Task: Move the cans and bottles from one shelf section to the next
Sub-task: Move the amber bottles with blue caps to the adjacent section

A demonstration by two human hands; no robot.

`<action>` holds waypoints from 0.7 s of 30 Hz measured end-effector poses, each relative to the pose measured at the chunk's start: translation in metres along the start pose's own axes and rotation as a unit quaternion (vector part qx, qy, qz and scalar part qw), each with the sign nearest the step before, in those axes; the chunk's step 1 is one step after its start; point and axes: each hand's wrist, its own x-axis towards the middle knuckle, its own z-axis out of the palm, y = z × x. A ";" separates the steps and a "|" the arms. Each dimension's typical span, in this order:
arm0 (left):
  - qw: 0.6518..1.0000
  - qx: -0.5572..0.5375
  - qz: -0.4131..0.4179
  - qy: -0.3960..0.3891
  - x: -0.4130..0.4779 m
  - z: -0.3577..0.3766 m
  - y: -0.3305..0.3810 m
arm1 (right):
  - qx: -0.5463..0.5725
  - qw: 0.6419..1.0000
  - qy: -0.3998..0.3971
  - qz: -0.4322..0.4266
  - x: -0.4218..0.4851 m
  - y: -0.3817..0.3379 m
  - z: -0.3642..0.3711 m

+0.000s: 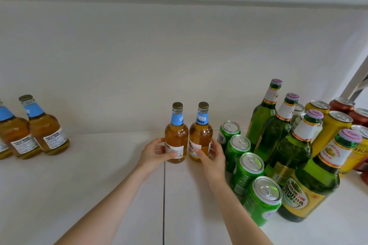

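Hands each grip an upright bottle just right of the shelf seam [163, 195]: left hand [154, 152] the left bottle [176, 137], right hand [212, 157] the right bottle [200, 135]. Green cans [247, 169] stand just beside the right hand. Far-left bottles [46, 129] are partly cut off.

Am gripping glossy amber glass bottles [176, 135], matt paper labels [175, 149]; green metal cans [249, 165] gleaming on smooth white shelf [99, 185].
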 end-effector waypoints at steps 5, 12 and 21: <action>1.000 -0.001 0.001 0.004 0.004 0.005 0.003 | -0.001 1.000 -0.002 0.003 0.007 0.002 0.001; 1.000 -0.006 -0.003 0.020 0.011 0.013 0.007 | -0.003 1.000 -0.008 0.011 0.020 -0.001 0.005; 1.000 -0.001 -0.006 0.018 0.013 0.014 0.012 | -0.017 1.000 -0.011 0.024 0.026 -0.001 0.004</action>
